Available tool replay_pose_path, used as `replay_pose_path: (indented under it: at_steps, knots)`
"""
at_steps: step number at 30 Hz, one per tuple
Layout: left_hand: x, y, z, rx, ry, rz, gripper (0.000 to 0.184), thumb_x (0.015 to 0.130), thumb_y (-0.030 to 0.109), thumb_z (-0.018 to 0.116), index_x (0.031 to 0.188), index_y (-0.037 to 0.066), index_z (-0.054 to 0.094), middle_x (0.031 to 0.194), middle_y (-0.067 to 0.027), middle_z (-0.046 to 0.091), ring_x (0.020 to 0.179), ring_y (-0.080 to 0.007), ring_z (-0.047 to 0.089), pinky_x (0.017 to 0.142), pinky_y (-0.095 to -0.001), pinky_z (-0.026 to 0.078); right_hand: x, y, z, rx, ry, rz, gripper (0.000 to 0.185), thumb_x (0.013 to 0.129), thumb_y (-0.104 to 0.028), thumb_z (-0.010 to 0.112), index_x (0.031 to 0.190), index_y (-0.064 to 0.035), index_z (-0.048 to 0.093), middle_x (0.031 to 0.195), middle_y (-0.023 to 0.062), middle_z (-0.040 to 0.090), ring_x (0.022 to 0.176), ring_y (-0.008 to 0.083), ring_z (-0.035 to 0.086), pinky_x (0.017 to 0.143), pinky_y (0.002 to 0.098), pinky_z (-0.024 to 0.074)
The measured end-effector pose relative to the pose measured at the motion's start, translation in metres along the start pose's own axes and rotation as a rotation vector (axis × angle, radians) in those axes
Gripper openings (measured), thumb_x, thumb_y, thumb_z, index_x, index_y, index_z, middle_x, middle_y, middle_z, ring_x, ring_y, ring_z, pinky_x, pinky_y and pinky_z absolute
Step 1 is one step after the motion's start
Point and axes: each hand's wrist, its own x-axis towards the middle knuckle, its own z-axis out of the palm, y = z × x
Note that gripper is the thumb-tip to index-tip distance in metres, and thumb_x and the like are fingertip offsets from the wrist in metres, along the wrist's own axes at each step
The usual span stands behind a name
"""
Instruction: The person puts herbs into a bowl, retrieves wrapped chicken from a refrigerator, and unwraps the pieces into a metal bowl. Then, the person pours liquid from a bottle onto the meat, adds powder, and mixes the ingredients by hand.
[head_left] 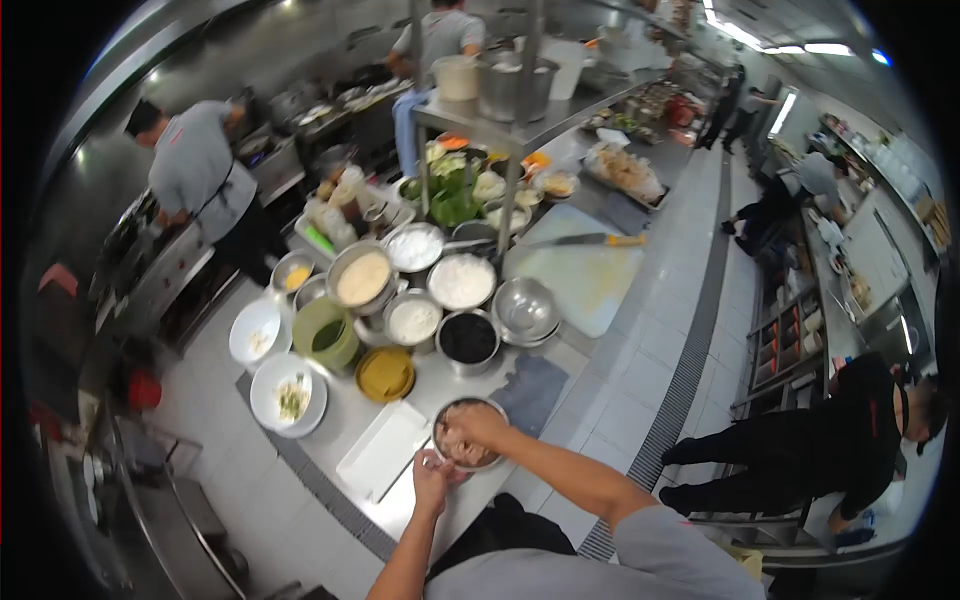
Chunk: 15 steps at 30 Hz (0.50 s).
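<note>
Just in front of me a round metal bowl holds pale pinkish pieces that look like raw meat. My right hand reaches into it, fingers curled down among the pieces; what they grip is hidden. At the bowl's near left side is my left hand, its fingers bent and drawn together near the rim. Whatever it pinches is too small to make out. A thin dark line runs from near this hand along a white rectangular tray, which lies to the left of the bowl.
Behind are a yellow-filled bowl, a black-filled container, stacked metal bowls and a green jug. White bowls line the left edge. A knife lies on the cutting board. Co-workers stand around.
</note>
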Motion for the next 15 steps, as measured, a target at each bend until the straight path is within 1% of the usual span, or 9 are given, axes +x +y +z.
replay_pose_path:
  at_steps: [1, 2, 3, 5, 7, 11, 13, 14, 15]
  knots:
    - [0.002, -0.003, -0.002, -0.053, -0.001, -0.013, 0.035, 0.087, -0.005, 0.062, 0.112, 0.007, 0.041, 0.099, -0.0127, 0.059, 0.082, -0.0256, 0.069, 0.064, -0.0369, 0.063, 0.001, -0.004, -0.016, 0.1, -0.001, -0.055, 0.029, 0.081, -0.031, 0.063, 0.094, -0.0051, 0.068, 0.1, 0.0175, 0.067, 0.088, 0.0368, 0.067, 0.08, 0.0443, 0.0537]
    - [0.001, -0.001, 0.002, -0.072, 0.024, -0.008, 0.035, 0.087, -0.005, 0.062, 0.113, 0.005, 0.04, 0.094, -0.013, 0.06, 0.078, -0.0249, 0.068, 0.063, -0.036, 0.063, 0.001, -0.007, -0.031, 0.188, -0.058, -0.059, 0.029, 0.08, -0.02, 0.064, 0.106, -0.0083, 0.066, 0.109, 0.0176, 0.065, 0.097, 0.037, 0.064, 0.087, 0.0432, 0.0511]
    - [0.0, 0.0, 0.004, -0.092, 0.061, 0.001, 0.036, 0.088, -0.005, 0.062, 0.114, 0.003, 0.039, 0.089, -0.0133, 0.061, 0.073, -0.0242, 0.068, 0.063, -0.035, 0.062, 0.0, -0.013, -0.045, 0.277, -0.122, -0.07, 0.04, 0.078, -0.01, 0.064, 0.118, -0.0114, 0.064, 0.117, 0.0176, 0.063, 0.107, 0.0373, 0.061, 0.094, 0.042, 0.0485]
    - [0.009, -0.013, -0.005, -0.095, 0.045, -0.002, 0.036, 0.089, -0.004, 0.062, 0.117, 0.003, 0.04, 0.085, -0.011, 0.061, 0.071, -0.023, 0.068, 0.061, -0.0341, 0.061, -0.003, -0.014, -0.047, 0.183, -0.154, -0.143, 0.055, 0.076, -0.01, 0.067, 0.13, -0.0118, 0.057, 0.126, 0.0177, 0.06, 0.119, 0.038, 0.055, 0.101, 0.0415, 0.0444]
    - [0.006, -0.008, -0.001, -0.173, 0.047, -0.025, 0.035, 0.09, -0.003, 0.061, 0.118, 0.004, 0.041, 0.085, -0.0096, 0.061, 0.067, -0.0214, 0.067, 0.061, -0.0335, 0.061, -0.012, -0.033, -0.071, 0.14, -0.234, -0.127, 0.066, 0.073, -0.012, 0.071, 0.137, -0.0121, 0.051, 0.129, 0.0181, 0.056, 0.123, 0.0366, 0.052, 0.102, 0.0419, 0.0434]
    - [0.004, -0.018, 0.0, -0.127, 0.075, 0.013, 0.033, 0.089, -0.005, 0.058, 0.117, 0.005, 0.041, 0.083, -0.0076, 0.059, 0.066, -0.0204, 0.066, 0.06, -0.033, 0.061, -0.002, -0.018, -0.073, 0.323, -0.382, -0.177, 0.067, 0.075, -0.011, 0.071, 0.138, -0.0132, 0.05, 0.128, 0.0203, 0.056, 0.122, 0.0389, 0.051, 0.103, 0.0416, 0.0431]
    - [0.005, -0.02, -0.003, -0.155, 0.089, 0.035, 0.034, 0.089, -0.006, 0.058, 0.116, 0.005, 0.041, 0.082, -0.0075, 0.059, 0.066, -0.0204, 0.066, 0.059, -0.0331, 0.061, 0.002, -0.005, -0.06, 0.108, -0.344, -0.015, 0.06, 0.08, -0.013, 0.065, 0.138, -0.0139, 0.049, 0.127, 0.0212, 0.056, 0.11, 0.0392, 0.059, 0.096, 0.0435, 0.0479]
    - [0.003, -0.022, 0.004, -0.183, 0.081, 0.058, 0.034, 0.089, -0.007, 0.058, 0.116, 0.006, 0.041, 0.081, -0.0074, 0.059, 0.066, -0.0203, 0.066, 0.059, -0.0332, 0.061, -0.002, -0.009, -0.052, 0.113, -0.358, 0.019, 0.06, 0.08, -0.013, 0.065, 0.138, -0.0139, 0.049, 0.127, 0.0212, 0.056, 0.11, 0.0392, 0.059, 0.096, 0.0435, 0.0479]
    - [0.002, -0.021, 0.005, -0.14, 0.072, 0.075, 0.034, 0.089, -0.007, 0.058, 0.115, 0.006, 0.041, 0.082, -0.0078, 0.058, 0.066, -0.0203, 0.066, 0.058, -0.0335, 0.06, -0.003, -0.019, -0.037, 0.001, -0.316, 0.072, 0.052, 0.081, -0.013, 0.062, 0.133, -0.0131, 0.055, 0.122, 0.0202, 0.059, 0.104, 0.0388, 0.061, 0.091, 0.0443, 0.0498]
